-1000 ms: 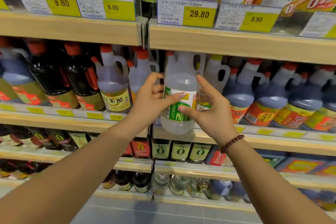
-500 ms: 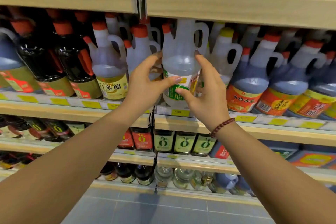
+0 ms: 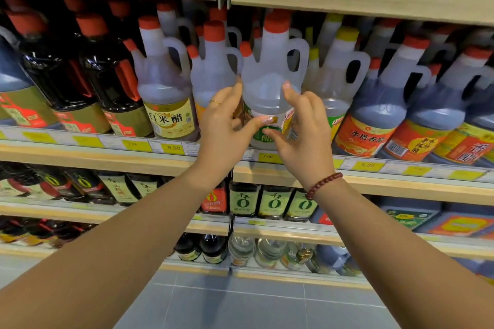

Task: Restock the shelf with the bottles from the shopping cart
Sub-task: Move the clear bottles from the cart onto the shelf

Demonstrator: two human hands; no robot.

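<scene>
bottle [image 3: 267, 93] upright at front edge of shelf [image 3: 107, 157], between jugs [image 3: 165, 83]. fingers of left hand [image 3: 222, 128] and right hand [image 3: 304, 131] hold its sides. this placement looks nearly done; cart not in view, remainder unknown.

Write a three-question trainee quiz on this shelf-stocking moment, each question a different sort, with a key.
1. True or false: the left hand and the right hand both hold the clear bottle.
2. Which wrist wears the beaded bracelet? A left, B right, C neither.
3. Fill in: the jug just right of the clear bottle has a ___ cap.
Key: 1 true; 2 B; 3 yellow.
</scene>
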